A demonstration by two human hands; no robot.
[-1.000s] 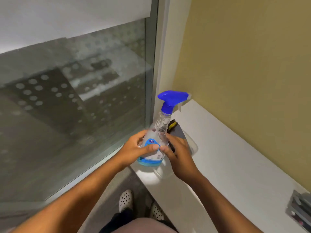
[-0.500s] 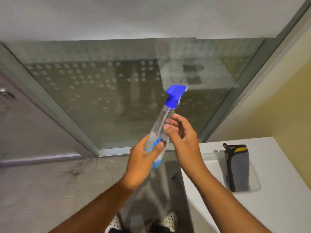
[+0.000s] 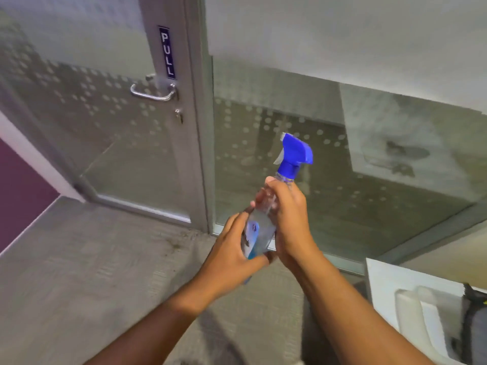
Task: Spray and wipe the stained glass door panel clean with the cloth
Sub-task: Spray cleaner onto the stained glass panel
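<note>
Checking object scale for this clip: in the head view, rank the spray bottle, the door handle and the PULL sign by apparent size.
1. spray bottle, largest, though nearest the camera, which inflates it.
2. door handle and PULL sign: similar length, so unranked.

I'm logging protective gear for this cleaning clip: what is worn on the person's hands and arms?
Nothing visible. The left hand and the right hand are bare, with no gloves, rings, watch or bands showing. Both forearms are uncovered as far as the frame's lower edge; no sleeve appears.
</note>
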